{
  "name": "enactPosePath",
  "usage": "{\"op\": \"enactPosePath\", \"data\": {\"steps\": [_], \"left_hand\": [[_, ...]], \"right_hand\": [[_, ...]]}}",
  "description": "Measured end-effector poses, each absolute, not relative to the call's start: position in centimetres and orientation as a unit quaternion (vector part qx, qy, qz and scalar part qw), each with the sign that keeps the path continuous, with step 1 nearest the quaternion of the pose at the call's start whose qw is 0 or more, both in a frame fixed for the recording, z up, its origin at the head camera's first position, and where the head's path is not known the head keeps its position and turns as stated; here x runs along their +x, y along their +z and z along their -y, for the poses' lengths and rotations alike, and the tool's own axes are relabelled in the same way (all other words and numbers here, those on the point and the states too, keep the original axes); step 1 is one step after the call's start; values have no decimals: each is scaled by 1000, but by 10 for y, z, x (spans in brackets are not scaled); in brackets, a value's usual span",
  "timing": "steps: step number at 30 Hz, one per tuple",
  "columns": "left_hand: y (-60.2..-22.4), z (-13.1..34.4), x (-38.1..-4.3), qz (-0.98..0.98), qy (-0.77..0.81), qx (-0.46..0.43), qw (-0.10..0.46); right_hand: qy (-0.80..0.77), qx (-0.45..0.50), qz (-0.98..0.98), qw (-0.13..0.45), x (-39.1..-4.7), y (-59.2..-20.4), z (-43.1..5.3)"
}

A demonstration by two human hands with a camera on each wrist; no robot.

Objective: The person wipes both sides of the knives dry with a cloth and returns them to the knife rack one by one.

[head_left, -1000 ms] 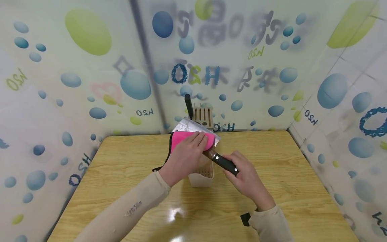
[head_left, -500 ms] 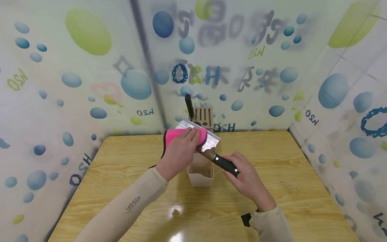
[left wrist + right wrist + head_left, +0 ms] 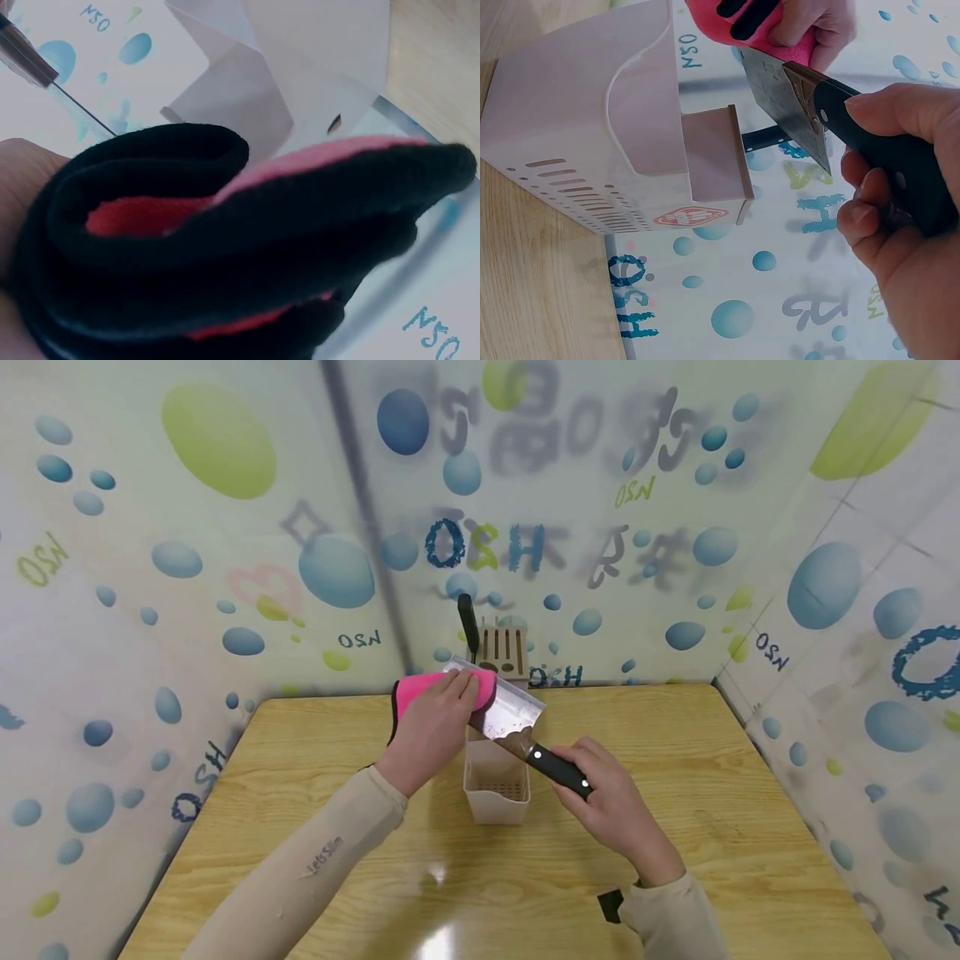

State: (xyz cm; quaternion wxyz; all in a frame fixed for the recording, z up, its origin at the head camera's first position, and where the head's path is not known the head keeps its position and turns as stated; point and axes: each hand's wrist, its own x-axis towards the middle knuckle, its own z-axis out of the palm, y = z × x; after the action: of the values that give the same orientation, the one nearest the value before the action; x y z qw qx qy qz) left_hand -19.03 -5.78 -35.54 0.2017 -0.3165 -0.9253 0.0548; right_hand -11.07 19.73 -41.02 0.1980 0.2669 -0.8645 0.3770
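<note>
In the head view my right hand (image 3: 611, 802) grips the black handle of a cleaver (image 3: 516, 712), its broad metal blade slanting up and left. A pink cloth (image 3: 414, 693) with black edging lies folded over the blade's far end, held by my left hand (image 3: 429, 731). From the right wrist view, the left thumb is on this side of the cloth (image 3: 795, 46), with the blade (image 3: 780, 97) running out from it. Thick black-edged folds of the cloth (image 3: 225, 270) fill the left wrist view. Part of the blade is hidden under cloth and fingers.
Below the blade, a pale plastic knife holder (image 3: 497, 808) with slots and holes stands on the wooden table (image 3: 315, 760). Behind the blade, a black-handled utensil (image 3: 468, 622) rises from the holder's slotted back section. Patterned walls (image 3: 487, 468) enclose the table at the back and sides.
My left hand and the pink cloth have slid left along the blade, away from the handle, uncovering more metal. My right hand and the cleaver have stayed nearly still.
</note>
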Motion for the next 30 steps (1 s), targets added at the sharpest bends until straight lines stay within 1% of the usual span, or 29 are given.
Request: {"op": "enactPosePath", "data": {"steps": [9,21,26,30], "left_hand": [[-357,67,-199,935,37,-293,196],[-350,73,-204,925,35,-293,238],[-346,75,-204,933,20,-279,228],[-346,76,-204,928,26,-285,238]], "right_hand": [[380,277,858,208,-111,-411,-198],[366,265,873,187,-111,-412,-198],[350,277,868,219,-112,-413,-198],[335,284,862,253,-112,-413,-198]]}}
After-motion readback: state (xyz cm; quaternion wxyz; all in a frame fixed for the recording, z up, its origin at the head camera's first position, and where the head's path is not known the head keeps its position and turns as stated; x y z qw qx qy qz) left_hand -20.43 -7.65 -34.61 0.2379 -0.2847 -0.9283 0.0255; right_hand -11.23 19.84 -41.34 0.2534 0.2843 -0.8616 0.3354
